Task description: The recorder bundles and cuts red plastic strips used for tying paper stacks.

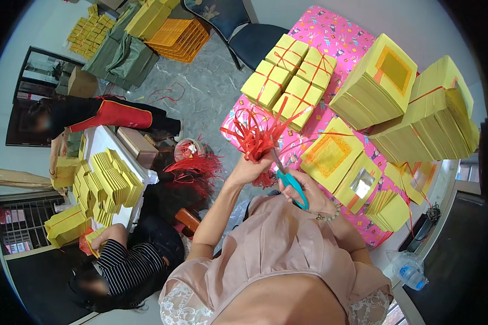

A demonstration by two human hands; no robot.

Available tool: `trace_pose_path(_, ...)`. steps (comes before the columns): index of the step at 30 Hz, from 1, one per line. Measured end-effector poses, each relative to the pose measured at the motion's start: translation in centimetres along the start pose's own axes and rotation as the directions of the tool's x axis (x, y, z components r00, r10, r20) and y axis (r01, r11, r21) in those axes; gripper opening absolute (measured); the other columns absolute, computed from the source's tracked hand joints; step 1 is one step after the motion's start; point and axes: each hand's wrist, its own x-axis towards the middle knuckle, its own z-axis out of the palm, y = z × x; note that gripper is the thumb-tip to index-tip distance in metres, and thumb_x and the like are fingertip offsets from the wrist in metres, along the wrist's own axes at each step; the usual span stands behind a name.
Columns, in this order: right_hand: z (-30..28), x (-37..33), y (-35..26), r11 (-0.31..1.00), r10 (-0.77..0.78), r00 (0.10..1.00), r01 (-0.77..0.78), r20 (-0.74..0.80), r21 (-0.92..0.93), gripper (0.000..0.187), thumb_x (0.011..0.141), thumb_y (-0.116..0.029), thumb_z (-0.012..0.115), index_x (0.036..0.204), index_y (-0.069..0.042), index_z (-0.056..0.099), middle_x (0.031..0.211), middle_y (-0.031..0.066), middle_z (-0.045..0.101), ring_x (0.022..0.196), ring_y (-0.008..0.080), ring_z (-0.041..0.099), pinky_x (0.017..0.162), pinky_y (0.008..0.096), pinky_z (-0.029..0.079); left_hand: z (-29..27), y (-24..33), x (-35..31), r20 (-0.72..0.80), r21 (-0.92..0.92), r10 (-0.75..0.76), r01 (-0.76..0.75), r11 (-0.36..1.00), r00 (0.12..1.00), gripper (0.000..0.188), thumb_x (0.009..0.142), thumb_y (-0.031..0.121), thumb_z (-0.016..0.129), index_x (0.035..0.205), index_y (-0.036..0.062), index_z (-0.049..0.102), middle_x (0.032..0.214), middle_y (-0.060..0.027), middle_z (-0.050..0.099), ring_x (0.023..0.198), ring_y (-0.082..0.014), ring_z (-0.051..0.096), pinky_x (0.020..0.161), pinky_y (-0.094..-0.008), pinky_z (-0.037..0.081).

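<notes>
Pink blouse [276, 254] low in the middle of the frame, closest of all. Just above it, left hand [249, 168] with fingers closed tight round a bunch of red strips [257, 135], held up near the middle of the frame over the near edge of the counter [331, 32]. Right hand [309, 192] with fingers through the loops of teal scissors [290, 181], blades poking up to the base of the bunch; cannot tell if the blades are open. Strips look light, thin and floppy, likely slippery in a bundle, so best pinched hard at the base. Yellow paper stacks [290, 76] crowd the counter at upper right, little bare room there. More room over the grey floor [211, 86] at upper middle. Other people at lower left, well apart.
</notes>
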Motion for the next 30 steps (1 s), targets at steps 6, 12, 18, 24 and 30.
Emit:
trace_pose_path(6, -0.1, -0.4, -0.5, 1.000, 0.009, 1.000, -0.009, 0.002, 0.009, 0.038, 0.088, -0.040, 0.061, 0.094, -0.005, 0.050, 0.075, -0.0031, 0.045, 0.064, 0.0035, 0.042, 0.057, 0.0201, 0.038, -0.2, 0.3, 0.1, 0.037, -0.168, -0.014, 0.020, 0.986, 0.999, 0.016, 0.085, 0.013, 0.061, 0.098, 0.0053, 0.054, 0.059, 0.0064, 0.039, 0.047, -0.0034, 0.032, 0.042, -0.0220, 0.023)
trace_pose_path(12, -0.8, -0.5, -0.8, 0.994, 0.028, 0.999, -0.031, 0.030, 0.107, 0.049, 0.086, -0.048, 0.059, 0.097, -0.001, 0.050, 0.078, 0.0001, 0.047, 0.067, 0.0061, 0.045, 0.059, 0.0210, 0.039, -1.3, 0.7, 0.3, 0.160, -0.350, -0.058, 0.111, 0.930, 0.985, 0.020, 0.088, 0.021, 0.061, 0.097, 0.0061, 0.052, 0.055, 0.0096, 0.031, 0.044, -0.0022, 0.026, 0.040, -0.0214, 0.018)
trace_pose_path(18, -1.7, -0.6, -1.8, 0.990, 0.122, 0.990, -0.126, 0.068, 0.064, 0.040, 0.090, -0.043, 0.056, 0.091, -0.004, 0.051, 0.076, 0.0000, 0.046, 0.066, 0.0058, 0.045, 0.057, 0.0203, 0.039, -1.6, 0.9, 0.3, 0.248, -0.358, -0.110, 0.196, 0.913, 0.962, 0.025, 0.087, 0.020, 0.062, 0.104, 0.0072, 0.049, 0.053, 0.0097, 0.029, 0.043, -0.0024, 0.026, 0.040, -0.0213, 0.018)
trace_pose_path(24, -1.6, -0.1, -1.8, 0.994, 0.090, 0.996, -0.091, 0.006, 0.063, 0.039, 0.092, -0.042, 0.053, 0.090, -0.004, 0.050, 0.077, 0.0000, 0.047, 0.066, 0.0058, 0.046, 0.058, 0.0206, 0.040, -1.9, 1.3, 0.1, 0.330, -0.384, -0.114, 0.244, 0.890, 0.937, 0.024, 0.093, 0.029, 0.054, 0.100, 0.0064, 0.051, 0.052, 0.0079, 0.028, 0.039, -0.0024, 0.022, 0.039, -0.0210, 0.017)
trace_pose_path(30, -1.6, -0.3, -2.3, 0.995, 0.084, 0.996, -0.085, 0.025, 0.048, 0.038, 0.092, -0.042, 0.053, 0.089, -0.004, 0.051, 0.074, -0.0004, 0.047, 0.066, 0.0059, 0.046, 0.057, 0.0209, 0.040, -2.5, 0.9, 0.7, 0.492, -0.495, -0.032, 0.309, 0.812, 0.870, 0.035, 0.097, 0.039, 0.044, 0.105, 0.0050, 0.048, 0.052, 0.0082, 0.027, 0.039, -0.0011, 0.019, 0.037, -0.0193, 0.016)
